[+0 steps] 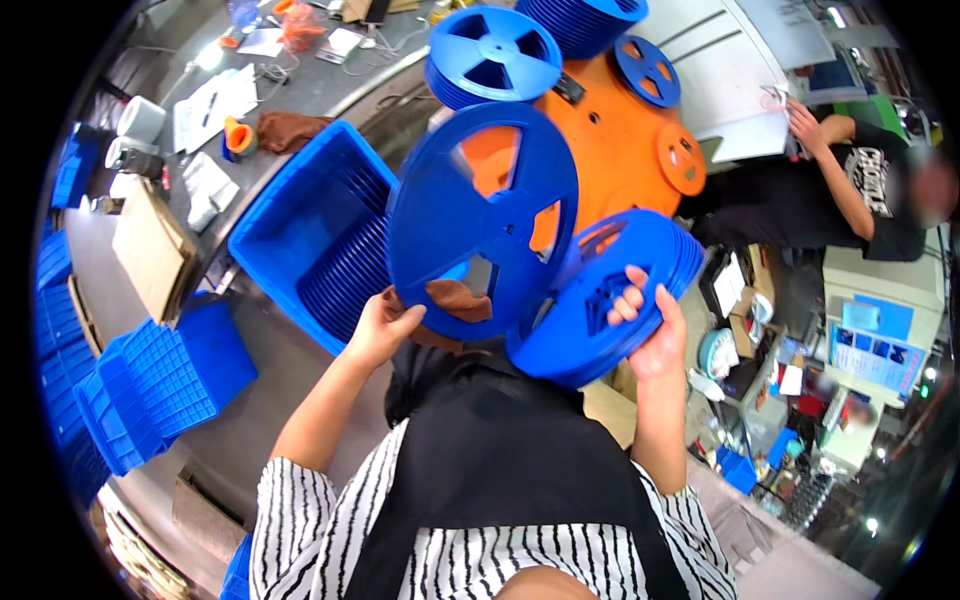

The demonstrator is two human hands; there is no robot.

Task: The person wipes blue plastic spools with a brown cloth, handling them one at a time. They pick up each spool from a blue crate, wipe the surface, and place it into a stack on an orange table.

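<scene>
My left hand [378, 332] grips the lower left rim of a large flat blue reel [432, 222] with three wide openings. The reel is tilted up in front of me, and some of my left fingers show through its lower opening. On the right, my right hand [655, 335] is closed round the edge of a tilted stack of blue reels [572, 345], its fingers reaching in at the centre. The stack overlaps the lower right of the single reel. Left of that reel stands a blue bin [262, 222], with a row of blue reels [345, 275] inside.
Beyond my hands an orange round table [605, 165] bears stacked blue reels [497, 48], another blue stack [582, 22] and a small orange disc [682, 160]. A grey workbench [330, 85] holds papers and cardboard. Blue crates [190, 365] stand left; a person [840, 195] works at right.
</scene>
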